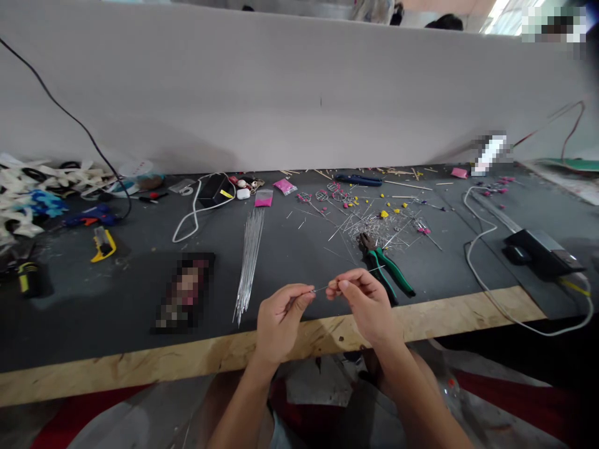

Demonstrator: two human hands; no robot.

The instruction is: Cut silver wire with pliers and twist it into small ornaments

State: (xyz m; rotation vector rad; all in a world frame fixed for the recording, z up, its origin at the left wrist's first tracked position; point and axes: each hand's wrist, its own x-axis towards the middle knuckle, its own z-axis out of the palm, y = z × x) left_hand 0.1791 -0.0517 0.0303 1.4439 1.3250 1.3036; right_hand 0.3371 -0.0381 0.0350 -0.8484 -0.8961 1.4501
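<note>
Above the near wooden edge of the surface (468,312), both hands work one thin wire (322,288) held between them. Left hand (281,318) is pinched shut on the wire's left end; right hand (362,302) is pinched shut on its right part, with a short length of wire projecting past the fingers toward the pliers (386,265).

Risks, as judged: the wire is fine and held by fingertips only, so a slip at either pinch would likely drop it over the near edge into the lap, where it would be hard to find. The free end is sharp-looking and points near the right fingers; a prick is possible. The pile of cut wire scraps (374,227) just beyond the pliers could snag a sleeve or skin on any reach forward.

Room: open dark surface lies between the hands and the bundle of straight wires (250,255) to the left. A white cable (482,249) loops on the right, well apart. The back wall (299,93) closes the far side.
</note>
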